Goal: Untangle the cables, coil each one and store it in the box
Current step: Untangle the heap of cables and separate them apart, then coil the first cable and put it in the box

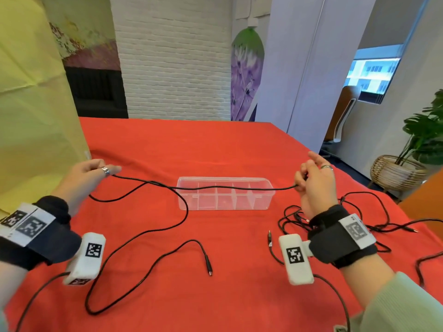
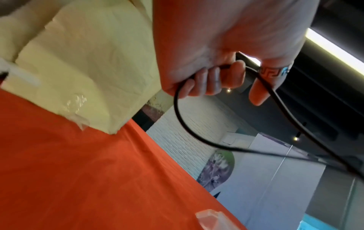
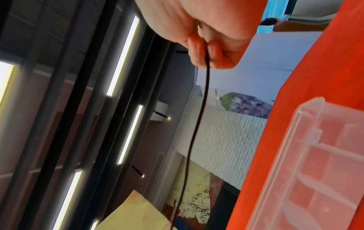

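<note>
A long black cable (image 1: 215,187) hangs stretched between my two hands above the clear divided box (image 1: 225,197). My left hand (image 1: 96,173) grips it at the far left, fingers curled round it (image 2: 208,77) in the left wrist view. My right hand (image 1: 311,180) pinches its other end between thumb and fingers (image 3: 204,51). From the left hand the cable runs on across the cloth in a big loop to a plug (image 1: 210,271) lying near the front. A tangle of black cables (image 1: 297,219) lies under my right wrist.
The red cloth (image 1: 215,144) covers the table. A yellow paper wall (image 1: 31,104) stands close on the left. More cable strands (image 1: 383,212) trail to the right edge. A potted plant in a wicker basket (image 1: 398,173) stands on the floor at right.
</note>
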